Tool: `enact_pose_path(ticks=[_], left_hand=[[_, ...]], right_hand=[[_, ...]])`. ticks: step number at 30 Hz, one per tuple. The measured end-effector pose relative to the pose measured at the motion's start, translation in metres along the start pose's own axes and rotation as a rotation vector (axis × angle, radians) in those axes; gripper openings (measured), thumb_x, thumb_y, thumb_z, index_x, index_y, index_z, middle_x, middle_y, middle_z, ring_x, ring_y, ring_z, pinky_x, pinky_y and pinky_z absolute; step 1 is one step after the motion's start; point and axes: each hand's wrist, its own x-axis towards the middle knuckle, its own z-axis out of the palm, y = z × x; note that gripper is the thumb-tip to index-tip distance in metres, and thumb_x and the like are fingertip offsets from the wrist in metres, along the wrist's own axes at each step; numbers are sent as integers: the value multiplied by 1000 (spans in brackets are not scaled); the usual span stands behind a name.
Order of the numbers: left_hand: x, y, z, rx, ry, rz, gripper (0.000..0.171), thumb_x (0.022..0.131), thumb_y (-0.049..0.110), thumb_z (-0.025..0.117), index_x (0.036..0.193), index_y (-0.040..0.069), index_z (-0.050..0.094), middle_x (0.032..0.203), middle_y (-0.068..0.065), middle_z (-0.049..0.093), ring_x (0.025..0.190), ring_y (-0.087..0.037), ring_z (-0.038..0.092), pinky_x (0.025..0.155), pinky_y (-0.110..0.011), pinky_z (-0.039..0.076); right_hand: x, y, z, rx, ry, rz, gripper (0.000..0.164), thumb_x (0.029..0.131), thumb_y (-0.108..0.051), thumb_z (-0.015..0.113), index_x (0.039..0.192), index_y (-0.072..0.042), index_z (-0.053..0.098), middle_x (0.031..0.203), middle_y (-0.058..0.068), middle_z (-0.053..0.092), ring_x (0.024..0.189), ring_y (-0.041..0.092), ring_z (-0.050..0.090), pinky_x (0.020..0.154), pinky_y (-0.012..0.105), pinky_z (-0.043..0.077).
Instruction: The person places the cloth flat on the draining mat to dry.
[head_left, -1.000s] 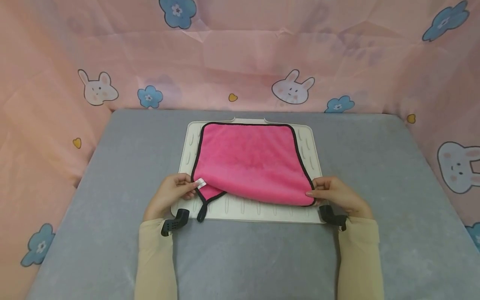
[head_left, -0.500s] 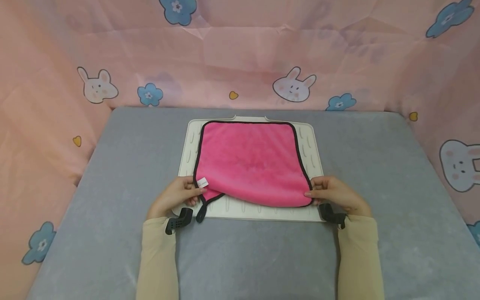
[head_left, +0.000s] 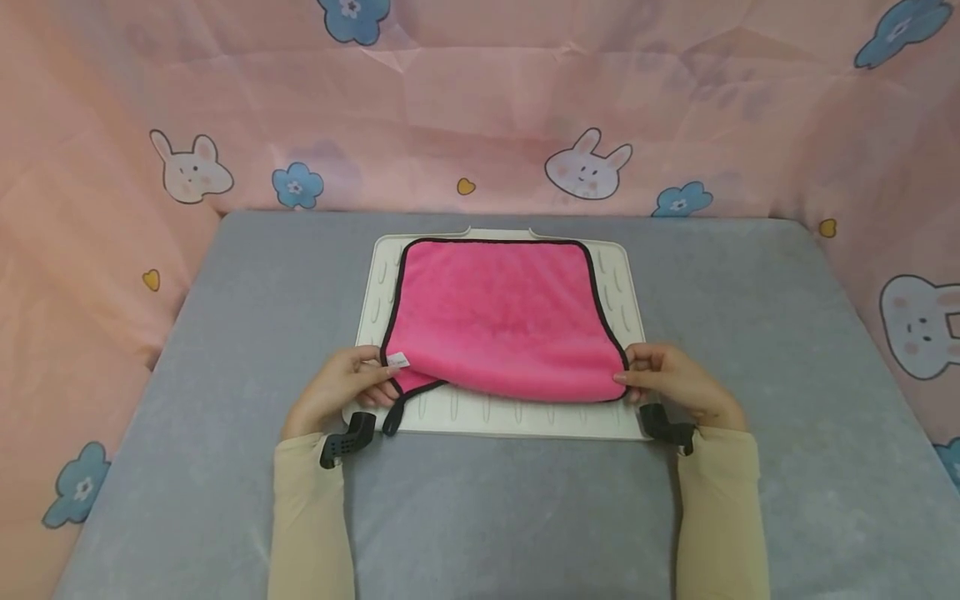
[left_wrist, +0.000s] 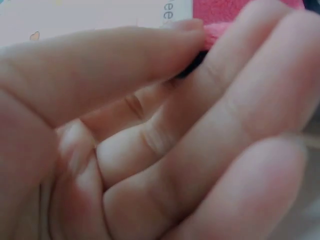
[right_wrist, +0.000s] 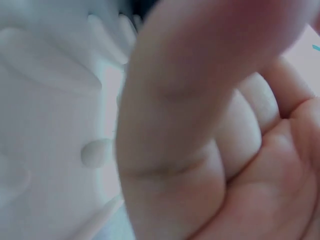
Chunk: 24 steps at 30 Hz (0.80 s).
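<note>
A pink towel with black edging lies over the off-white ribbed tray in the head view. Its near part rolls under in a soft curve. At the near left, a corner with a black hanging loop pokes out from beneath. My left hand pinches the left edge beside a white label; the left wrist view shows thumb and fingers meeting on pink cloth. On the other side, my right hand pinches the near right corner, thumb on top. The right wrist view shows mostly curled fingers, the cloth hidden.
The tray rests on a table with a grey cover. Behind and at both sides hangs a pink curtain printed with rabbits and flowers. Black camera mounts sit at both wrists, over beige sleeves.
My left hand shifts slightly right, then back left, taking the towel's left edge and the hanging loop along. The right hand stays nearly in place. The head view tilts down a little.
</note>
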Motion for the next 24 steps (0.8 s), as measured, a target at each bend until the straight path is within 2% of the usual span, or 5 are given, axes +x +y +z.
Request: enact_pose_path(ticks=[6, 11, 15, 24], left_hand=[[-2, 0, -3, -42, 16, -12, 22, 92, 13, 61, 79, 0, 49, 78, -14, 70, 66, -19, 69, 59, -28, 53], [-4, 2, -5, 17, 29, 19, 16, 92, 10, 60, 86, -4, 55, 79, -13, 69, 61, -10, 63, 51, -23, 45], [-5, 4, -6, 62, 40, 38, 16, 93, 9, 59, 90, -6, 58, 76, -13, 67, 58, -9, 55, 45, -22, 36], [-10, 8, -6, 97, 35, 20, 16, 94, 10, 58, 89, -5, 54, 65, -7, 62, 55, -12, 52, 43, -22, 34]], right_hand=[[-1, -1, -1, 21, -9, -48, 13, 90, -2, 61, 85, 6, 53, 67, 4, 62, 59, 13, 60, 61, 30, 55], [-1, -3, 0, 13, -14, -49, 14, 90, -4, 61, 88, 7, 53, 71, 5, 63, 61, 15, 62, 64, 31, 55], [-2, -3, 0, 26, -25, -58, 13, 91, -2, 60, 89, 9, 53, 73, 6, 63, 62, 16, 62, 65, 33, 56], [-1, -2, 0, 26, -20, -50, 7, 91, -1, 59, 88, 4, 55, 72, 4, 62, 62, 15, 61, 64, 33, 56]])
